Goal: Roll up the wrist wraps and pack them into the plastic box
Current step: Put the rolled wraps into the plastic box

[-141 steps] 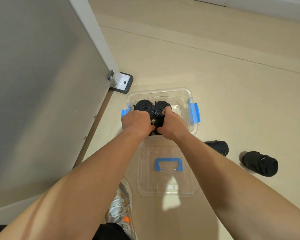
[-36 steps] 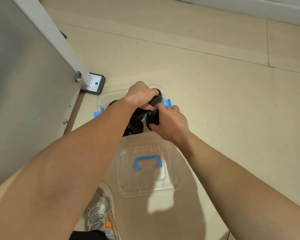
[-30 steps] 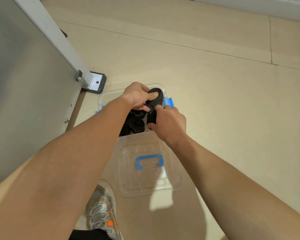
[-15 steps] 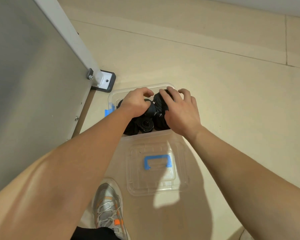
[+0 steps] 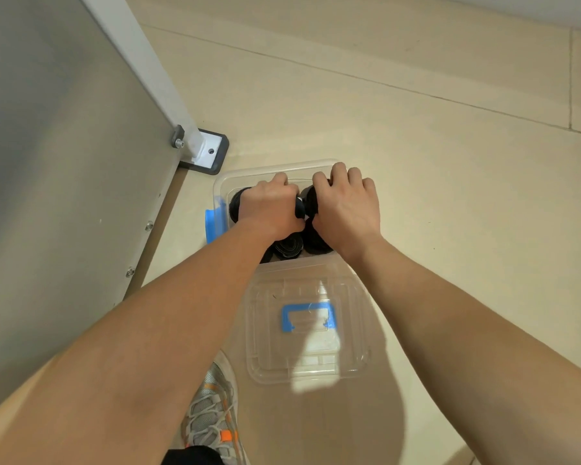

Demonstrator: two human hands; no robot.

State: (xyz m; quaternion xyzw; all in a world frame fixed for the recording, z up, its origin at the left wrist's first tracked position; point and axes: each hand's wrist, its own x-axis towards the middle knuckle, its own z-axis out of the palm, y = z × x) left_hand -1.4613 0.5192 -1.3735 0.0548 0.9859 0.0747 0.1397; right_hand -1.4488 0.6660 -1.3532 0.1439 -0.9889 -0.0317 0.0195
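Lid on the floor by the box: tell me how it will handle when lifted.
The lid looks thin and clear, so probably light and slightly flexible. Its blue handle should give a sure grip. Lying flat on the floor, it is unlikely to roll.

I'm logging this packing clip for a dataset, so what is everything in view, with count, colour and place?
clear plastic box: one, transparent, on the floor, blue side latch
black rolled wrist wraps: at least three, black, inside the box; the hands hide the rest
clear plastic lid: one, transparent, flat on the floor on the near side of the box, blue handle
grey metal panel: one, grey, at left
white leg: one, white, along the panel's edge
beige tiled floor: beige, underneath everything
grey and orange sneaker: one, bottom edge
left hand: one, gripping the wraps
right hand: one, gripping the wraps
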